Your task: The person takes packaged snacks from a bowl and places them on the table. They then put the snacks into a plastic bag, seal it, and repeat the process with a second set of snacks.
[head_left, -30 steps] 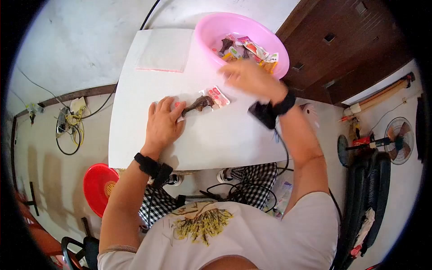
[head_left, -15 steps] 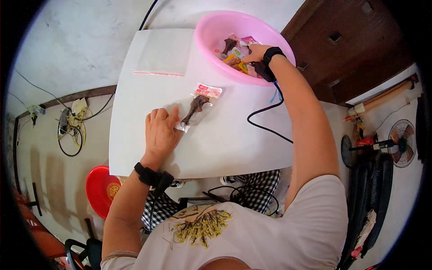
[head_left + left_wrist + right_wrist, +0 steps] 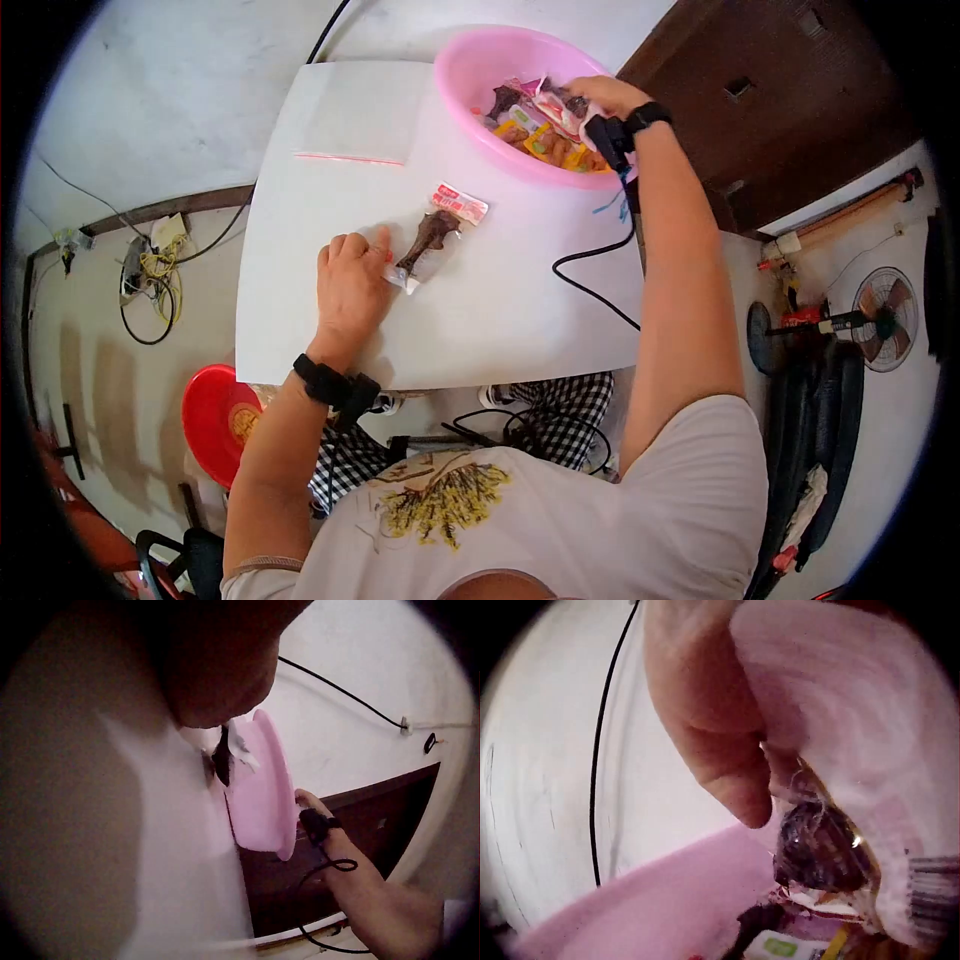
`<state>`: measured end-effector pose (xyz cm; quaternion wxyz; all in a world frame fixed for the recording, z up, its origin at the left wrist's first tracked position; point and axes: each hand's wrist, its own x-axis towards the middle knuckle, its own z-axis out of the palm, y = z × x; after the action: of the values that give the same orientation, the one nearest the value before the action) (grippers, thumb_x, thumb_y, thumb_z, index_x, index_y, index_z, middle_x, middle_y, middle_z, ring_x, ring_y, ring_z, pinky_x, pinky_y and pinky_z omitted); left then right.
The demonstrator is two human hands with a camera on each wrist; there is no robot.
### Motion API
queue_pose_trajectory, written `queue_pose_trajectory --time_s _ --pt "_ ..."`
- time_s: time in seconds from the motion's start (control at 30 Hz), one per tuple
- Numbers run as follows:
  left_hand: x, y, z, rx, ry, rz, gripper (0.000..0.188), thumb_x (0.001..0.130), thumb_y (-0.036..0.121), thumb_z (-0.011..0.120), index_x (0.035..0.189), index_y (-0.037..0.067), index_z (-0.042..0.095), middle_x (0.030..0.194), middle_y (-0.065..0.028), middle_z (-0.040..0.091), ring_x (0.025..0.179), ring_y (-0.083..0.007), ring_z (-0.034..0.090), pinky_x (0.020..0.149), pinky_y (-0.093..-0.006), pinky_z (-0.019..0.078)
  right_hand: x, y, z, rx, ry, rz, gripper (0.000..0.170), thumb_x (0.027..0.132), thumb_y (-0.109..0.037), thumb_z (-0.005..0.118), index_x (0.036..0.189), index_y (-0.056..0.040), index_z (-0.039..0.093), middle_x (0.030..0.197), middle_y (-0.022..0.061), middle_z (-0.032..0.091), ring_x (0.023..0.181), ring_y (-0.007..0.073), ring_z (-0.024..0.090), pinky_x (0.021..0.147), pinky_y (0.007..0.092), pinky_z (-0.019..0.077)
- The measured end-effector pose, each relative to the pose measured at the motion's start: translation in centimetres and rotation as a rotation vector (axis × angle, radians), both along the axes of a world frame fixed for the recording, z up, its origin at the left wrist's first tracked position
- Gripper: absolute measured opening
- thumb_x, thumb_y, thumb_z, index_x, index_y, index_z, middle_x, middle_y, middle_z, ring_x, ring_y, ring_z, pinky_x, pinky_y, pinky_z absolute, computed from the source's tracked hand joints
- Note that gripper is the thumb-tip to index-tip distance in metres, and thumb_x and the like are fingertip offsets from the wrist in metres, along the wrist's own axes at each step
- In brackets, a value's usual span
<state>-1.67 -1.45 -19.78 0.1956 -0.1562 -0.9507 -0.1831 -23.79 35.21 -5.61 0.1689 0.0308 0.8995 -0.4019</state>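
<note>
On the white table (image 3: 500, 310) lies a clear packet (image 3: 432, 240) with a dark brown drumstick-shaped piece and a red-and-white label. The left hand (image 3: 350, 290) rests on the table just left of it, fingers loosely bent, the fingertips close to the packet's lower end. Inside the right side of the pink basin (image 3: 480, 135), the right hand (image 3: 610, 95) pinches a packet with a dark piece inside; thumb and packet (image 3: 821, 847) show in the right wrist view. Other packets (image 3: 550, 145), some yellow, lie beneath it in the basin.
A flat clear bag (image 3: 355, 120) with a red edge lies at the table's back left. A black cable (image 3: 590, 290) runs from the right wrist across the table. On the floor at left stands a red basin (image 3: 212, 425).
The right hand moved from over the table into the basin, then rightward within it, and now holds a packet. Beside the left hand, the table packet has turned, its label end farther back.
</note>
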Motion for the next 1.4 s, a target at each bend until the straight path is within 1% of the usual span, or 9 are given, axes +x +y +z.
queue_pose_trajectory --time_s 0.1,0.3,0.43,0.5,0.57,0.73,1.03,1.23,1.4 --pt "0.2 0.2 0.3 -0.015 -0.022 0.023 0.038 0.079 0.008 0.056 0.116 0.008 0.063 0.088 -0.008 0.054 0.091 -0.0271 0.051 0.082 -0.0396 0.0394 2.9 2.5 3.8 -0.28 0.003 -0.117 0.039 0.091 -0.025 0.053 0.123 -0.0028 0.057 0.1 0.0086 0.064 0.077 0.0157 0.064 0.069 0.0281 0.0547" --pt "0.3 0.2 -0.1 -0.023 0.032 0.063 0.043 0.078 0.006 0.054 0.121 0.006 0.059 0.089 -0.0085 0.055 0.094 -0.0276 0.051 0.084 -0.0396 0.0385 13.9 2.1 7.4 -0.587 0.303 0.221 0.053 0.086 -0.013 0.053 0.137 -0.0051 0.042 0.118 0.0136 0.059 0.102 0.0169 0.061 0.079 0.029 0.0544" --pt "0.5 0.3 -0.1 -0.026 0.048 0.066 0.044 0.078 0.005 0.053 0.121 0.003 0.058 0.089 -0.0088 0.055 0.095 -0.0281 0.051 0.083 -0.0395 0.0378 20.7 -2.5 4.9 -0.146 0.227 0.282 0.058 0.077 0.001 0.052 0.134 -0.0096 0.049 0.123 0.0105 0.058 0.106 0.0167 0.059 0.086 0.0297 0.0485" --pt "0.5 0.4 0.1 -0.023 0.046 0.062 0.043 0.078 0.005 0.052 0.12 0.003 0.058 0.09 -0.0087 0.055 0.095 -0.0282 0.051 0.083 -0.0395 0.0376 21.7 -4.1 0.6 0.117 0.598 0.567 0.055 0.077 0.003 0.048 0.131 -0.008 0.052 0.124 0.0122 0.057 0.114 0.0199 0.054 0.094 0.0354 0.0435" --pt "0.5 0.2 0.2 -0.014 0.041 0.054 0.043 0.078 0.005 0.052 0.12 0.004 0.058 0.091 -0.0087 0.055 0.095 -0.0281 0.051 0.082 -0.0394 0.0377 22.2 -5.9 -2.5 0.078 0.432 0.641 0.051 0.078 0.001 0.049 0.127 -0.0078 0.054 0.125 0.0163 0.055 0.12 0.0262 0.05 0.101 0.0396 0.0382" --pt "0.4 0.3 -0.2 -0.018 0.023 0.07 0.041 0.078 0.007 0.053 0.119 0.005 0.059 0.092 -0.0087 0.057 0.096 -0.0279 0.051 0.083 -0.0392 0.0378 22.0 -8.5 -6.2 0.561 0.941 0.827 0.043 0.077 -0.003 0.056 0.119 -0.0071 0.058 0.129 0.0149 0.053 0.118 0.0338 0.05 0.103 0.0408 0.0374" --pt "0.5 0.4 0.3 -0.026 -0.037 0.072 0.04 0.078 0.007 0.053 0.117 0.005 0.061 0.093 -0.0096 0.058 0.097 -0.029 0.051 0.086 -0.0404 0.0372 11.6 -9.5 3.1 0.13 0.618 0.509 0.03 0.078 -0.015 0.061 0.106 -0.0036 0.065 0.097 0.0178 0.067 0.086 0.0306 0.064 0.079 0.0385 0.0511" --pt "0.2 0.0 0.6 0.041 -0.09 0.061 0.047 0.073 0.006 0.057 0.12 0.004 0.057 0.112 -0.0145 0.054 0.115 -0.0337 0.046 0.096 -0.0435 0.0345 -4.7 -6.9 -1.3 0.428 0.438 0.378 0.049 0.069 -0.018 0.072 0.115 -0.0048 0.06 0.098 0.0177 0.067 0.09 0.0323 0.064 0.08 0.0382 0.0511" --pt "0.1 0.1 1.1 0.026 -0.116 0.087 0.049 0.072 0.002 0.055 0.122 0.003 0.056 0.134 -0.0192 0.045 0.128 -0.0359 0.038 0.104 -0.044 0.031 -7.6 -7.2 -5.3 0.728 0.283 0.529 0.075 0.06 -0.001 0.072 0.131 -0.0109 0.05 0.108 0.018 0.061 0.102 0.0332 0.06 0.082 0.0375 0.0508"
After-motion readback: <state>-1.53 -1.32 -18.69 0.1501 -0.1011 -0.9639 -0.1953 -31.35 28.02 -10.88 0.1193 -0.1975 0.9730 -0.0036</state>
